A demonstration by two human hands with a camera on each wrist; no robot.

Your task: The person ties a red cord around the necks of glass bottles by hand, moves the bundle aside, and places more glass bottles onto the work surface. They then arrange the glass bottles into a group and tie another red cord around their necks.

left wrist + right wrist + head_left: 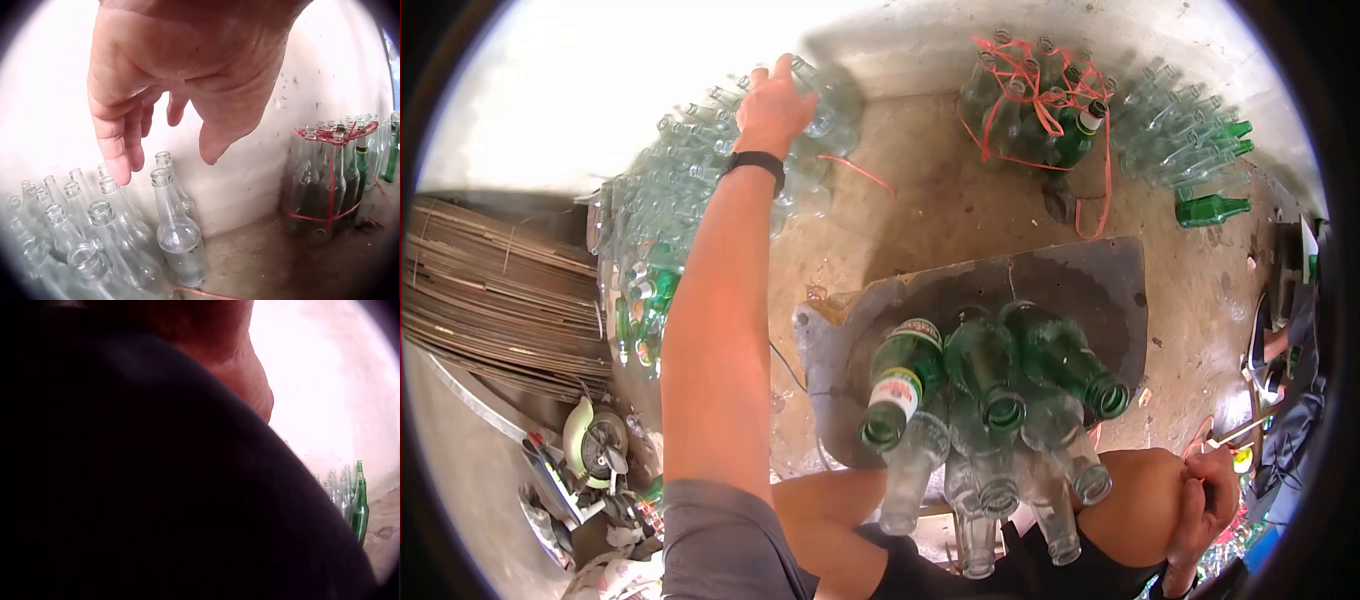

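Note:
The left hand (pixel 775 108) reaches over upright clear bottles by the wall, fingers apart. In the left wrist view, the hand (pixel 181 75) hangs above the bottle necks, its fingers bent slightly down, with a clear bottle (pixel 181 240) just below. Beside the right knee, the right hand (pixel 1205 505) has bent fingers; whether it holds anything is unclear. The right wrist view has only part of this hand (pixel 244 381), behind dark cloth. Between the legs, green bottles (pixel 980 355) lie above clear bottles (pixel 915 470), necks toward the person.
A grey curved mat (pixel 830 350) lies under the green bottles. Bottles tied with red string (pixel 1048 120) stand by the wall, with more clear bottles (pixel 1165 130) to their right. Flat brown sheets (pixel 500 300) are stacked at left, above a round-bodied tool (pixel 595 440).

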